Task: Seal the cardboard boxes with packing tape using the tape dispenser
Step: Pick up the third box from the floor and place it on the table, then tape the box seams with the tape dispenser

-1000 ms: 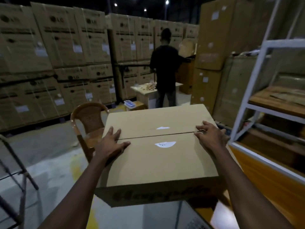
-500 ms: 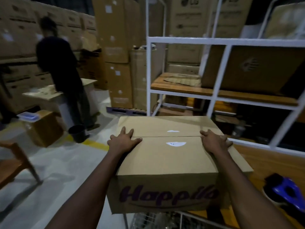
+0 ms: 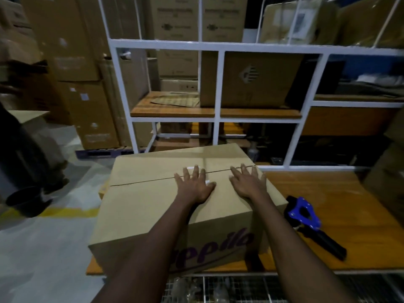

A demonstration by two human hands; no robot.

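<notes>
A brown cardboard box (image 3: 142, 206) with purple lettering on its front sits on the wooden table (image 3: 349, 215), its left part overhanging the table edge. Its two top flaps meet at an untaped seam. My left hand (image 3: 194, 184) lies flat on the top near the seam, fingers spread, partly covering a white sticker. My right hand (image 3: 247, 182) lies flat beside it, fingers reaching the seam. A blue and black tape dispenser (image 3: 310, 221) lies on the table to the right of the box, untouched.
A white metal shelf rack (image 3: 216, 88) with wooden boards and a carton (image 3: 251, 79) stands behind the table. Tall stacks of cartons (image 3: 76, 62) fill the left background. Another person's dark legs (image 3: 24, 154) stand at the left on the grey floor. A wire mesh shelf (image 3: 229, 289) lies below the table.
The view swung right from the aisle to the shelf rack. The box went from being carried by its sides to resting on the table, and both hands shifted onto its top.
</notes>
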